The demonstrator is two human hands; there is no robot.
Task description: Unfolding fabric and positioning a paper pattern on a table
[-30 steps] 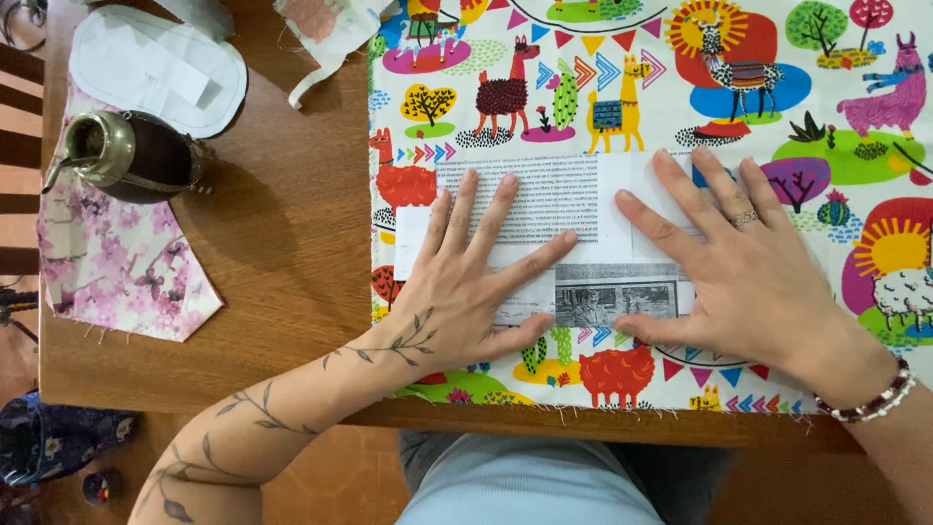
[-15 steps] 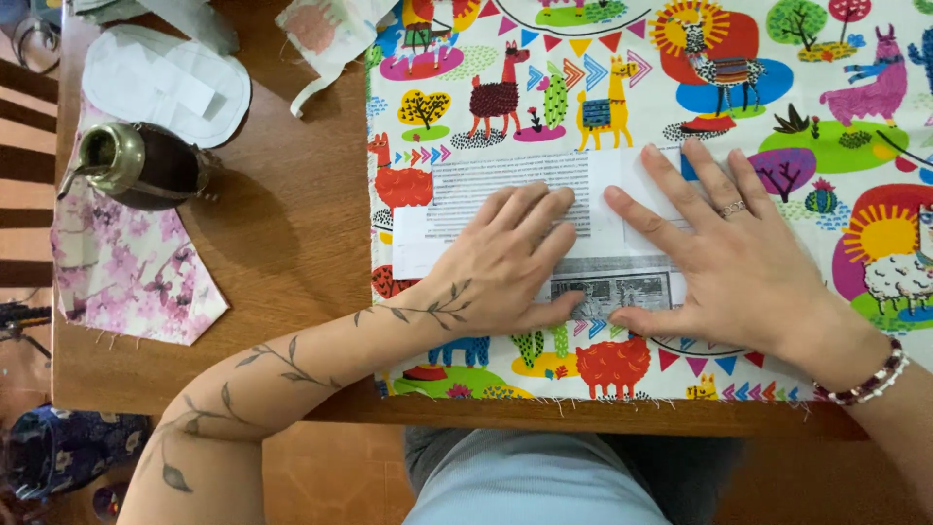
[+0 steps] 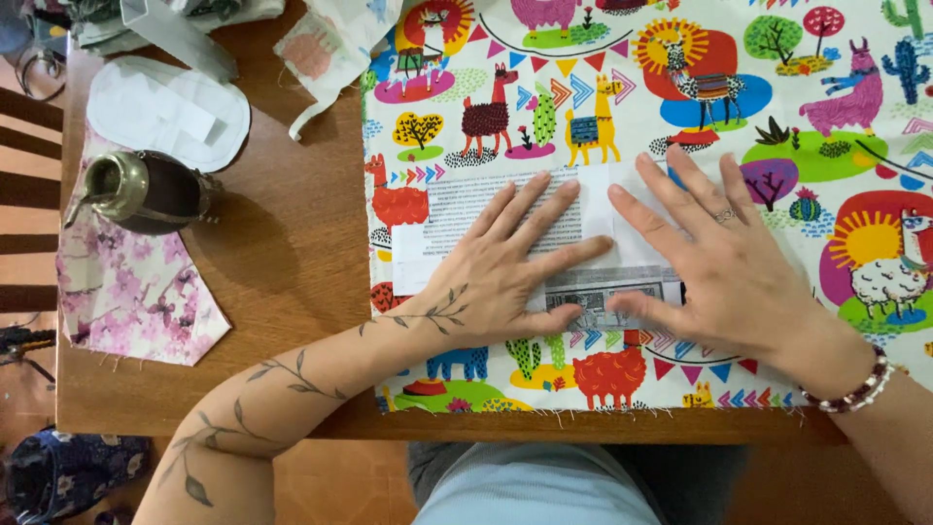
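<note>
A white paper sheet with grey print (image 3: 437, 219) lies on a bright fabric printed with llamas and cacti (image 3: 544, 107) that covers the right part of the wooden table (image 3: 292, 262). My left hand (image 3: 510, 267) presses flat on the paper's middle, fingers spread toward the upper right. My right hand (image 3: 714, 267), with a ring and a beaded bracelet, lies flat on the paper's right part, its thumb pointing left toward my left thumb. Both hands hold nothing; they hide much of the paper.
A dark round cup with a metal rim and straw (image 3: 146, 190) stands at the left. Beside it lie a pink floral fabric piece (image 3: 126, 297), a white oval fabric piece (image 3: 165, 112) and a small pale fabric scrap (image 3: 316, 49). The table's near edge runs below my arms.
My left hand has slid to the right across the paper, closer to my right hand. The right hand has stayed nearly where it was.
</note>
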